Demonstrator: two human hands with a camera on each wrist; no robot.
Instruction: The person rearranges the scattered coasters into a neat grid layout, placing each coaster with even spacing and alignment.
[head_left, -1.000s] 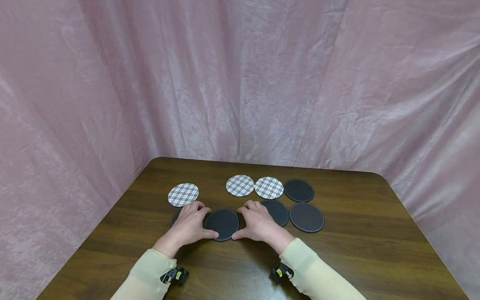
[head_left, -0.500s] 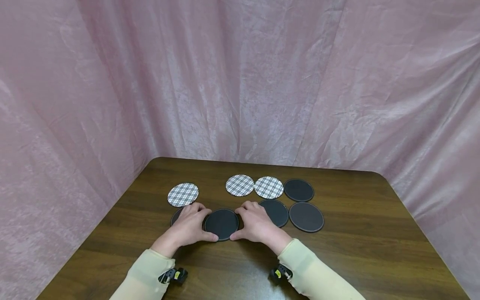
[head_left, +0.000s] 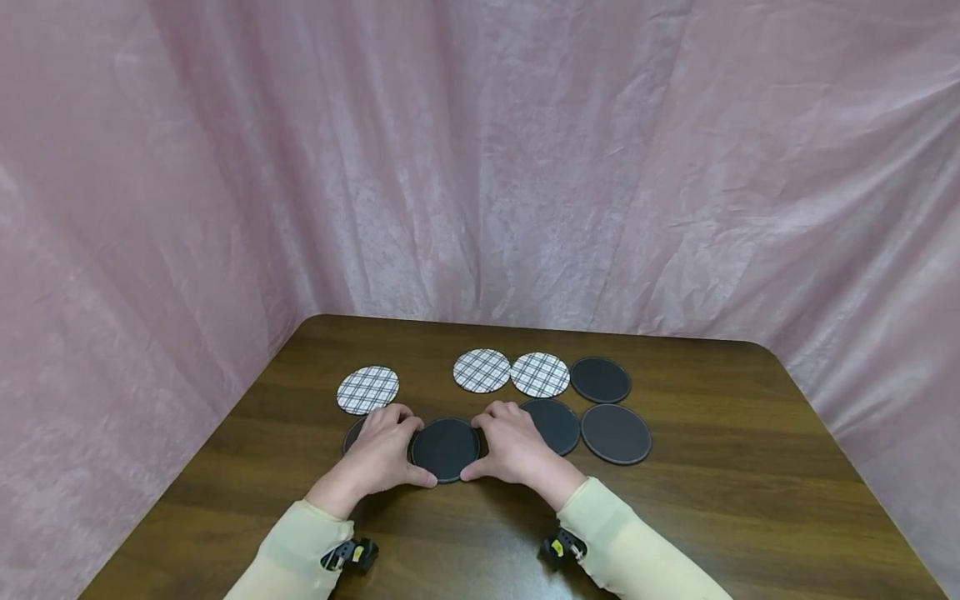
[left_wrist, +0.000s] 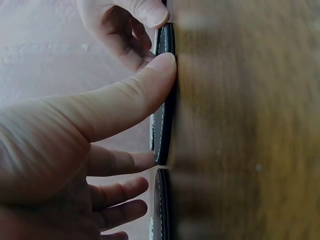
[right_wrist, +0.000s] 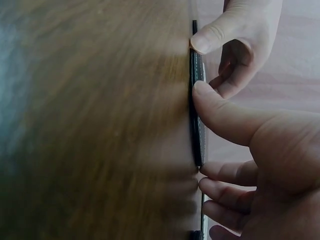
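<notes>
Centre coaster (head_left: pixel 446 450) — round, black, pale stitching round its rim — lies level at the wooden table (head_left: pixel 735 433), between the two hands; whether it rests fully on the wood, I cannot tell. Leftmost, a plaid coaster (head_left: pixel 367 390) lies farther back, and a half-hidden coaster (head_left: pixel 352 435), dark, peeks out from behind the left hand (head_left: pixel 378 450). That hand holds the centre coaster's left side, thumb at the near edge and forefinger at the far edge. Opposite, the right hand (head_left: pixel 512 446) has the same hold on the right side — thumb near, forefinger far. Farther back, left to right, come a second plaid coaster (head_left: pixel 482 371), a third plaid coaster (head_left: pixel 540 374) and a black coaster (head_left: pixel 600 380), side by side. In front of these, a blackish coaster (head_left: pixel 555 427), partly covered by the right hand, lies just beside a charcoal coaster (head_left: pixel 617 434).
</notes>
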